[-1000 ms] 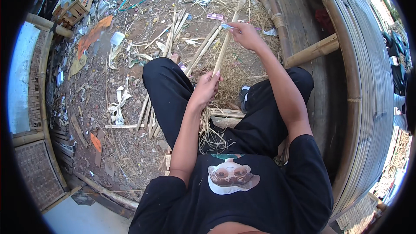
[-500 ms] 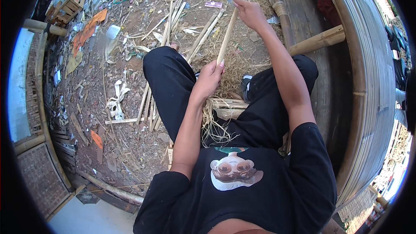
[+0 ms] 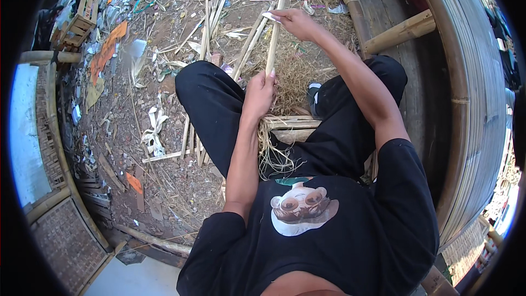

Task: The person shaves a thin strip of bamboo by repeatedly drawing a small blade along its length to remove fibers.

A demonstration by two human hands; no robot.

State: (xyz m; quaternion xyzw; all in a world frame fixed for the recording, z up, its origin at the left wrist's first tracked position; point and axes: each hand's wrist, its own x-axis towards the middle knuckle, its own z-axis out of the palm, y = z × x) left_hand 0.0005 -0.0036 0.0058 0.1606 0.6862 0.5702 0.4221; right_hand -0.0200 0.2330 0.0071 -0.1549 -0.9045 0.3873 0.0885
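Note:
My left hand (image 3: 259, 96) is closed around the near end of a long, pale bamboo strip (image 3: 273, 46) that points away from me and tilts slightly right. At the strip's upper middle, my right hand (image 3: 296, 23) is closed on a small flat blade (image 3: 270, 16), pale and shiny, lying across the strip. The blade's handle, if there is one, is hidden by the fingers. Thin curled shavings (image 3: 274, 159) hang between my legs, beside a bundle of split bamboo (image 3: 293, 123).
More bamboo strips (image 3: 206, 27) lie on the littered dirt ground beyond my left knee. Dry shavings (image 3: 298, 79) cover the ground ahead. A bamboo-edged wooden platform (image 3: 402, 71) runs along my right. A wooden crate (image 3: 82, 13) stands at the far left.
My right hand has come nearer and left with the blade, which now crosses the strip below its far end. The strip stands more upright in my left hand. The whole view has shifted slightly.

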